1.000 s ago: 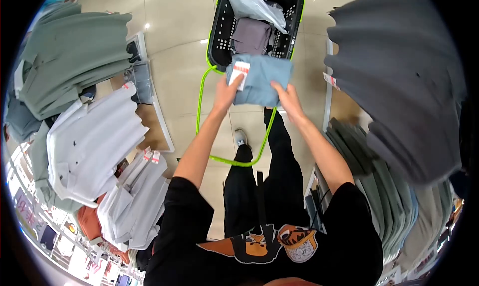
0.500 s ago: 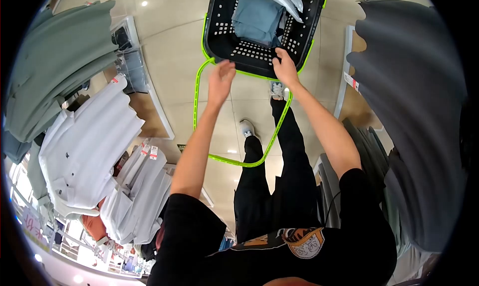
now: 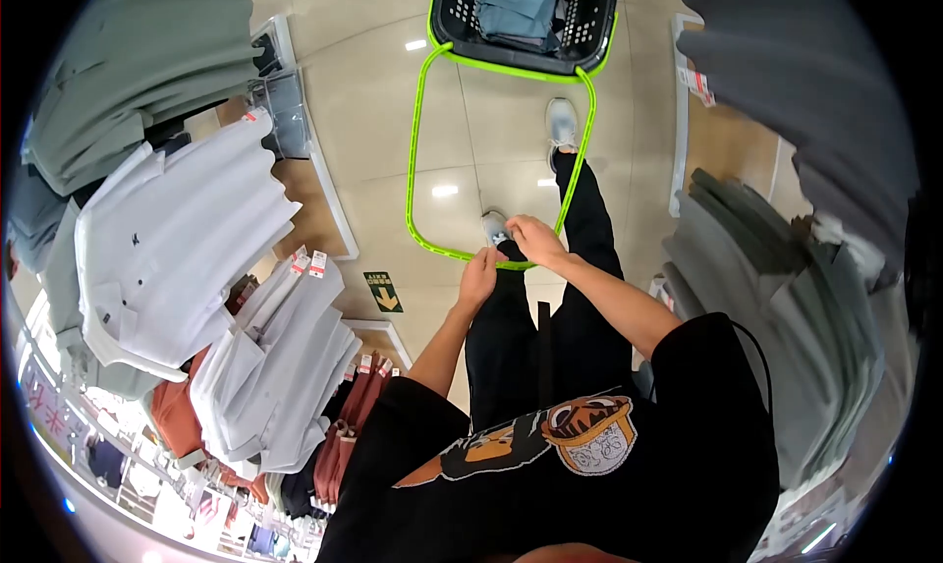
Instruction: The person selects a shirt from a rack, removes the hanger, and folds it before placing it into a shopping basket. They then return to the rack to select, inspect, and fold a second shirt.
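A black basket [image 3: 521, 56] with a green rim stands at the top of the view, with folded blue-grey clothes [image 3: 517, 11] inside. Its long green handle [image 3: 414, 160] reaches back toward my body. My left hand [image 3: 479, 276] is closed round the near bar of the handle. Just right of it, my right hand [image 3: 536, 241] is at the same bar with its fingers curled; whether it grips the bar is hard to tell.
White shirts [image 3: 182, 249] and grey-green garments [image 3: 147, 67] hang on the left. Dark grey garments [image 3: 805, 82] and green-grey ones [image 3: 786, 317] hang on the right. A green floor sign [image 3: 383, 292] lies left of my legs.
Both hands have moved from near the basket's rim back toward my body, to the handle's near bar. The basket appears higher in the view.
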The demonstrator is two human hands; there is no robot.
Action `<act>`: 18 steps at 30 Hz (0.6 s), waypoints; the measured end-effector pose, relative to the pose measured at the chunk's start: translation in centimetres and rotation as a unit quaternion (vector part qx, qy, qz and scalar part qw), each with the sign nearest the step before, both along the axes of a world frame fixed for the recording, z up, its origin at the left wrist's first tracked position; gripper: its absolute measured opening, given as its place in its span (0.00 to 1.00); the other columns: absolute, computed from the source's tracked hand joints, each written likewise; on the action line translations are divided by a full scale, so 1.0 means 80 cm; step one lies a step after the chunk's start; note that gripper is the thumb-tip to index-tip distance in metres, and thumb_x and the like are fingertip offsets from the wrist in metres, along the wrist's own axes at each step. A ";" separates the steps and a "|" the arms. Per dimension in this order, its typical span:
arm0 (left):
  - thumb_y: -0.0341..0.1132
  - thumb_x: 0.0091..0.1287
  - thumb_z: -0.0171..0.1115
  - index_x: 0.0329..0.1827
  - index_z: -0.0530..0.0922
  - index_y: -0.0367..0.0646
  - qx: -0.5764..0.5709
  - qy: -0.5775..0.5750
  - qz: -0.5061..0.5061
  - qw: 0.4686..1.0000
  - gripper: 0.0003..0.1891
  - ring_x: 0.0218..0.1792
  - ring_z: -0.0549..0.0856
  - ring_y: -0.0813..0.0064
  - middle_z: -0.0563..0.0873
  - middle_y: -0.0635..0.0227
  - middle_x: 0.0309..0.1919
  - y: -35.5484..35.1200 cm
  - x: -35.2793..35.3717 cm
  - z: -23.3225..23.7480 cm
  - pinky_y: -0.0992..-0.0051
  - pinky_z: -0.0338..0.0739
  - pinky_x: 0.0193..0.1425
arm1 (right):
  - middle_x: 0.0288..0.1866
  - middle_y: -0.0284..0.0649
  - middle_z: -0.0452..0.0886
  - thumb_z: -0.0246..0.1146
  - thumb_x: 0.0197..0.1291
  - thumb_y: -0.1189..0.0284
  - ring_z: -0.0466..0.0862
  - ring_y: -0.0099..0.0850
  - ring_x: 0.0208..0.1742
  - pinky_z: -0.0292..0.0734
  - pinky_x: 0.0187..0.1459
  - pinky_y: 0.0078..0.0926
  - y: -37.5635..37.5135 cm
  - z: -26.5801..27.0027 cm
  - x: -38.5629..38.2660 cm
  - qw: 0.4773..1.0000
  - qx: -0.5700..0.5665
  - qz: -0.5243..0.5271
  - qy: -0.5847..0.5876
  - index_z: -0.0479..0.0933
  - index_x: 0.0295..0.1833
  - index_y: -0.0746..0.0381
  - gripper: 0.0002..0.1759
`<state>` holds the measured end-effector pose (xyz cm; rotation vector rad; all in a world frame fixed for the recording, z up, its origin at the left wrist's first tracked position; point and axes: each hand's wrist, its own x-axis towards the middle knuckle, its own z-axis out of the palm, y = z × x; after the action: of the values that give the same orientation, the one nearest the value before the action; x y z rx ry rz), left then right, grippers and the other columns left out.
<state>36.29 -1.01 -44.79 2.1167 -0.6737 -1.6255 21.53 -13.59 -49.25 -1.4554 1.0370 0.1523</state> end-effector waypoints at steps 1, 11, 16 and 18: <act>0.39 0.81 0.52 0.51 0.81 0.37 -0.033 -0.031 -0.032 0.998 0.14 0.48 0.88 0.50 0.90 0.52 0.42 0.008 0.003 0.006 0.59 0.81 0.55 | 0.54 0.50 0.84 0.56 0.72 0.70 0.82 0.51 0.59 0.77 0.61 0.47 0.026 -0.004 0.005 0.999 -0.046 0.004 -0.007 0.80 0.55 0.62 0.13; 0.30 0.71 0.59 0.57 0.78 0.40 -0.172 -0.182 -0.179 0.952 0.13 0.54 0.83 0.48 0.86 0.50 0.50 0.082 0.046 0.097 0.54 0.79 0.58 | 0.53 0.46 0.83 0.63 0.67 0.62 0.80 0.44 0.62 0.58 0.77 0.54 0.172 -0.001 -0.028 0.918 -0.275 0.225 0.175 0.78 0.57 0.62 0.19; 0.28 0.67 0.63 0.64 0.74 0.39 -0.268 -0.215 -0.203 0.917 0.21 0.68 0.75 0.49 0.80 0.53 0.63 0.106 0.062 0.143 0.56 0.70 0.72 | 0.50 0.46 0.84 0.62 0.68 0.60 0.80 0.43 0.60 0.63 0.73 0.51 0.162 0.086 -0.033 0.916 -0.283 0.203 0.197 0.81 0.53 0.62 0.18; 0.27 0.65 0.64 0.67 0.72 0.38 -0.287 -0.239 -0.232 0.898 0.25 0.73 0.71 0.49 0.77 0.53 0.67 0.100 0.065 0.174 0.54 0.66 0.76 | 0.50 0.48 0.83 0.60 0.70 0.57 0.80 0.46 0.60 0.63 0.72 0.54 0.157 0.134 -0.040 0.922 -0.301 0.179 0.164 0.79 0.49 0.60 0.16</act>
<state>41.52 6.96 -30.90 1.9716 -1.6880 -0.8855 18.30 -1.06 -38.49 -2.2379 1.1298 0.3741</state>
